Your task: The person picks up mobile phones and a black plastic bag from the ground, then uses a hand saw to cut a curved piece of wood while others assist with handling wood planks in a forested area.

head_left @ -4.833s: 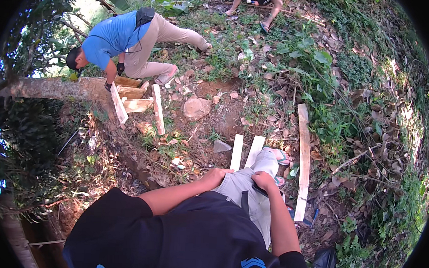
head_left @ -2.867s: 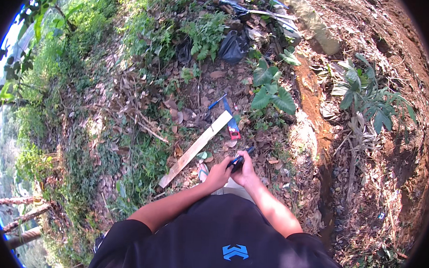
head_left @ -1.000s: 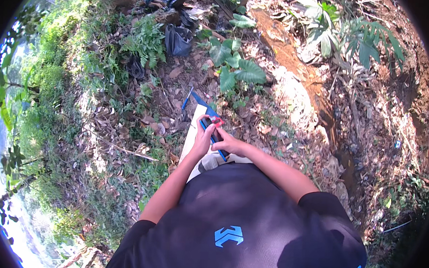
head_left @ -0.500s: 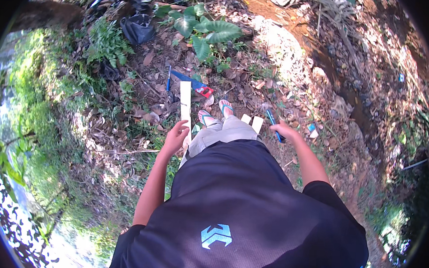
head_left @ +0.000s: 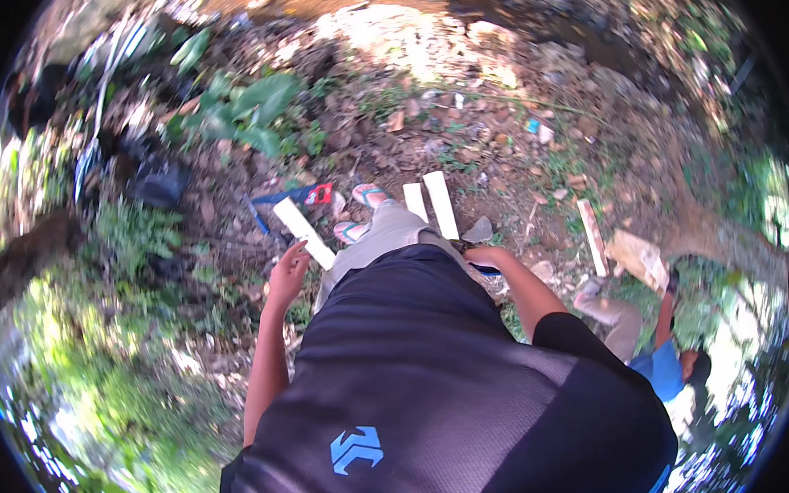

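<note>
My left hand (head_left: 288, 275) hangs with its fingers loosely apart and nothing in it. It appears beside the near end of a pale wooden board (head_left: 302, 231), left of my legs. At my right thigh, my right hand (head_left: 488, 257) is closed around a blue and black tool (head_left: 486, 270), mostly hidden under the hand, so its kind is unclear. Beyond the board lies a handsaw (head_left: 301, 197) with a blue blade and red handle. Two more pale boards, a shorter one (head_left: 416, 201) and a longer one (head_left: 441, 204), are right of my feet.
A blue stick-like tool (head_left: 256, 214) lies by the saw. To the right, a person in a blue shirt (head_left: 660, 368) is low to the ground, near a narrow board (head_left: 593, 237) and a brown piece (head_left: 639, 258). A black bag (head_left: 159, 181) and leafy plants are at left.
My view has turned rightward, bringing the other person and more boards into sight. My right hand, still holding the tool, has come in closer to my thigh. My left hand stays empty.
</note>
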Action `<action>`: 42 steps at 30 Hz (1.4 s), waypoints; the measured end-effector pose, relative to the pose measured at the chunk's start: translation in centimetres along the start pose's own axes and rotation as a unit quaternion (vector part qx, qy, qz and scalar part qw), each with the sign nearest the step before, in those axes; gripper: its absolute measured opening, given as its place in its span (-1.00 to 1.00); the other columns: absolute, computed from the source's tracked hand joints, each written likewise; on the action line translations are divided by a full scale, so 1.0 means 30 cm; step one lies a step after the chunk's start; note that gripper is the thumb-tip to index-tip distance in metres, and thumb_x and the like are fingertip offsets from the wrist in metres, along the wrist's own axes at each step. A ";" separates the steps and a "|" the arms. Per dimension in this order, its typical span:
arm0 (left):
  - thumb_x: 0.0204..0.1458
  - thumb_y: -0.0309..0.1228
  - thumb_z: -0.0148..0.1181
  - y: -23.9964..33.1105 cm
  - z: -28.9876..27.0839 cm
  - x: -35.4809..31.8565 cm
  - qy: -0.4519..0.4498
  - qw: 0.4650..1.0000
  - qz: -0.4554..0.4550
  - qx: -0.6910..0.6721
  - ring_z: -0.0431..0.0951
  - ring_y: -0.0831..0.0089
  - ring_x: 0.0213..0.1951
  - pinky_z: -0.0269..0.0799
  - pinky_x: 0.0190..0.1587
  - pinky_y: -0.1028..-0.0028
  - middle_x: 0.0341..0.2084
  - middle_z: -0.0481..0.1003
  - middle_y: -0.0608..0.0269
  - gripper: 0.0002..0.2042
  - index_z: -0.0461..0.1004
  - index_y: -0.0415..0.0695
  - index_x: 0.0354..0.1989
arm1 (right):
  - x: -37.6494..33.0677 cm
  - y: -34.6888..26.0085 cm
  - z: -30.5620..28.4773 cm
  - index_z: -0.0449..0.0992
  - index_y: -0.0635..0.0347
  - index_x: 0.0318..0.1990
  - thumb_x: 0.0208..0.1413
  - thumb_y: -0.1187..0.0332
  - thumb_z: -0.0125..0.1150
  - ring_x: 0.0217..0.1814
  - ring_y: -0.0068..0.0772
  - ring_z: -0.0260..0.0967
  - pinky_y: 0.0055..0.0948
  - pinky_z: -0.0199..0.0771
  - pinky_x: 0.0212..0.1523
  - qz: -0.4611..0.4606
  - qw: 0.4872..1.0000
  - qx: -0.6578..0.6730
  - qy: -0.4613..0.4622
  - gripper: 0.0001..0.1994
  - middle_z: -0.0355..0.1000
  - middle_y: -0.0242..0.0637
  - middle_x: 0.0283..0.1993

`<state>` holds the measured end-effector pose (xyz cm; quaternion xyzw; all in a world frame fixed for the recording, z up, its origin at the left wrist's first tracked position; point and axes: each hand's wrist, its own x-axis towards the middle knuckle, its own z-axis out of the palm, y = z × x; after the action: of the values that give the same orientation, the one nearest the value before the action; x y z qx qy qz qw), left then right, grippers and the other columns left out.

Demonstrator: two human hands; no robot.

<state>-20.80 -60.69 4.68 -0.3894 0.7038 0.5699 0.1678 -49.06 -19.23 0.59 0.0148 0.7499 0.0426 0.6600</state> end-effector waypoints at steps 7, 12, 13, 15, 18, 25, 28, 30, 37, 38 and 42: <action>0.28 -0.30 0.10 0.153 0.069 0.162 -0.098 0.986 0.101 0.085 0.62 0.45 -0.10 0.49 0.01 0.41 -0.06 0.63 0.10 -0.69 0.56 -0.07 0.13 | -0.061 0.073 0.024 0.68 -0.07 -0.09 -0.27 -0.01 0.25 0.09 -0.18 0.51 -0.24 0.47 0.07 0.049 0.997 0.030 0.057 -0.50 0.52 -0.12 0.11; 0.26 -0.19 0.11 0.401 0.208 0.137 -0.214 0.964 0.096 0.122 0.62 0.42 -0.19 0.48 -0.06 0.37 -0.24 0.65 0.06 -0.67 0.63 -0.17 -0.03 | -0.159 0.132 0.073 0.63 0.17 -0.40 -0.36 0.06 0.31 -0.36 -0.27 0.48 -0.27 0.42 -0.38 0.014 0.989 0.128 0.079 -0.61 0.55 -0.16 -0.30; 0.26 -0.18 0.11 0.408 0.216 0.150 -0.218 0.961 0.107 0.129 0.61 0.42 -0.21 0.47 -0.07 0.37 -0.27 0.65 0.05 -0.66 0.63 -0.19 -0.05 | -0.195 0.109 0.066 0.62 0.14 -0.42 -0.31 0.05 0.29 -0.35 -0.28 0.46 -0.25 0.40 -0.37 0.005 0.988 0.130 0.085 -0.64 0.53 -0.17 -0.31; 0.26 -0.16 0.12 0.379 0.257 0.183 -0.236 0.954 0.126 0.138 0.59 0.42 -0.25 0.46 -0.11 0.37 -0.32 0.64 0.02 -0.64 0.63 -0.22 -0.09 | -0.100 0.157 0.132 0.61 0.09 -0.44 -0.17 0.01 0.23 -0.35 -0.28 0.43 -0.24 0.37 -0.34 -0.042 0.989 0.127 0.067 -0.66 0.52 -0.19 -0.33; 0.25 -0.28 0.10 0.329 0.271 0.224 -0.210 0.950 0.199 0.113 0.64 0.33 -0.13 0.48 -0.02 0.34 -0.22 0.64 -0.04 -0.70 0.59 -0.22 -0.01 | 0.061 0.263 0.227 0.63 -0.01 -0.23 -0.01 -0.07 0.15 -0.04 -0.28 0.42 -0.18 0.36 -0.02 -0.071 0.974 0.213 0.017 -0.61 0.51 -0.13 -0.04; 0.25 -0.33 0.13 0.279 0.049 0.168 -0.061 0.992 0.042 0.099 0.62 0.34 -0.10 0.49 -0.01 0.32 -0.15 0.64 0.14 -0.76 0.59 -0.12 -0.02 | 0.110 0.254 0.106 0.57 0.15 -0.17 0.01 -0.07 0.17 -0.34 -0.30 0.34 -0.20 0.33 -0.25 0.011 0.978 0.193 -0.074 -0.55 0.45 -0.21 -0.29; 0.23 -0.35 0.12 0.082 -0.039 0.102 0.043 0.997 -0.034 0.054 0.63 0.36 -0.12 0.51 -0.02 0.34 -0.17 0.64 0.13 -0.77 0.55 -0.22 -0.06 | 0.042 0.121 -0.034 0.61 0.18 -0.17 0.00 -0.07 0.19 -0.23 -0.25 0.43 -0.21 0.37 -0.15 -0.030 0.999 -0.012 0.004 -0.52 0.52 -0.16 -0.17; 0.22 -0.29 0.02 -0.013 -0.042 0.048 0.098 0.994 -0.038 -0.005 0.63 0.27 -0.16 0.50 -0.02 0.31 -0.21 0.63 0.08 -0.72 0.55 -0.21 -0.10 | 0.074 0.108 -0.099 0.62 0.25 -0.17 -0.05 -0.04 0.22 -0.14 -0.18 0.48 -0.23 0.41 -0.07 -0.035 0.997 -0.061 0.033 -0.50 0.56 -0.12 -0.11; 0.26 -0.22 0.02 -0.094 0.037 -0.138 0.197 0.977 -0.067 -0.040 0.62 0.35 -0.26 0.51 -0.12 0.33 -0.30 0.61 0.14 -0.69 0.58 -0.22 -0.20 | -0.038 -0.354 -0.380 0.60 0.24 -0.44 -0.30 0.15 0.31 -0.41 -0.33 0.45 -0.30 0.41 -0.33 -0.116 0.986 -0.075 0.097 -0.67 0.53 -0.19 -0.45; 0.26 -0.20 0.06 -0.111 0.067 -0.117 0.197 0.974 -0.058 -0.094 0.63 0.37 -0.27 0.52 -0.13 0.33 -0.29 0.62 0.15 -0.69 0.59 -0.21 -0.19 | 0.050 -0.388 -0.412 0.60 0.22 -0.47 -0.28 0.17 0.31 -0.44 -0.35 0.45 -0.33 0.41 -0.34 -0.182 0.978 -0.059 0.085 -0.71 0.52 -0.24 -0.49; 0.24 -0.13 0.13 0.059 0.109 -0.136 0.229 0.957 -0.027 -0.178 0.62 0.26 -0.15 0.50 -0.04 0.27 -0.13 0.60 0.04 -0.51 0.27 -0.06 0.28 | -0.009 -0.708 -0.448 0.50 0.30 -0.28 -0.13 0.27 0.32 -0.43 -0.40 0.45 -0.34 0.44 -0.29 -0.319 0.940 -0.108 0.060 -0.70 0.50 -0.28 -0.46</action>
<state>-20.16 -56.10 7.69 -0.5516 0.6002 0.5766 -0.0547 -61.63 -41.00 0.75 -0.2990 0.7446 -0.0890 0.5901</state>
